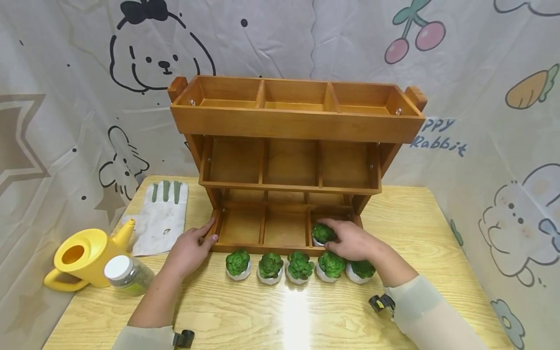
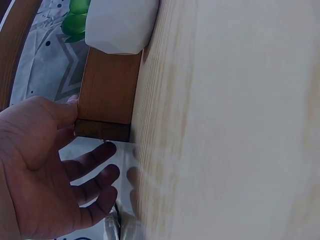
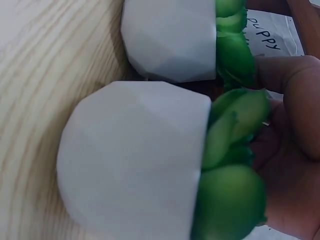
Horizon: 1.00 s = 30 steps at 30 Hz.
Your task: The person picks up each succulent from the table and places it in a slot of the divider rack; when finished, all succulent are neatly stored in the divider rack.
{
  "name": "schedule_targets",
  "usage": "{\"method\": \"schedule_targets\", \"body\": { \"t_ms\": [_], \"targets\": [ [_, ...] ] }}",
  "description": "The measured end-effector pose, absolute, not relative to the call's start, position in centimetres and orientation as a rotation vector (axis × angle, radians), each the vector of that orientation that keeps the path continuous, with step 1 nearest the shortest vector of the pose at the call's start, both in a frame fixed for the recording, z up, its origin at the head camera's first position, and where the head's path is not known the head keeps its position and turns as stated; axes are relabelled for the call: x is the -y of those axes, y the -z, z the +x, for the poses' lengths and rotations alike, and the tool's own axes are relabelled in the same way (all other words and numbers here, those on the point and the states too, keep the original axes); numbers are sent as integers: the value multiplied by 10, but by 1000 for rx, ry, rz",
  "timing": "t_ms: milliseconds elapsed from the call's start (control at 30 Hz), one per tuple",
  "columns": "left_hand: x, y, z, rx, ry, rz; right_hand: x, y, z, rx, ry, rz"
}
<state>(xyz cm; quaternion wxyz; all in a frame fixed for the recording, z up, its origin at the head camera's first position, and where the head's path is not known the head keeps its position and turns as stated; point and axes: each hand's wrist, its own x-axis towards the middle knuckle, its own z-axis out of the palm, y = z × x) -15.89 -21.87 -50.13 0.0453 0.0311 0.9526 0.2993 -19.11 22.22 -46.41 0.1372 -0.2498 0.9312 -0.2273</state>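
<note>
A brown three-tier wooden shelf [image 1: 297,124] stands on the table, each tier split into three compartments. At the left end of its bottom tier, my left hand [image 1: 191,248] holds the corner between thumb and index finger; the other fingers [image 2: 97,182] hang loosely curled. My right hand [image 1: 353,239] grips a small artificial succulent [image 1: 323,234] in a white pot, inside the bottom tier's right compartment. In the right wrist view, the right hand [image 3: 292,165] is partly hidden behind a nearer white-potted succulent [image 3: 132,160].
Several white-potted succulents [image 1: 270,268] line up along the shelf's front, the rightmost partly under the right hand. On the left are a yellow watering can [image 1: 89,253], a white-lidded jar [image 1: 129,275] and a white glove [image 1: 162,221]. A printed curtain [image 1: 280,43] hangs behind.
</note>
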Motion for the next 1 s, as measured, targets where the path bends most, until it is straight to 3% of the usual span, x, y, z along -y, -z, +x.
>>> {"method": "schedule_targets", "body": {
  "t_ms": [1000],
  "targets": [
    [216, 499, -157, -2895, -967, 80, -264, 447, -149, -2796, 949, -765]
  ]
}}
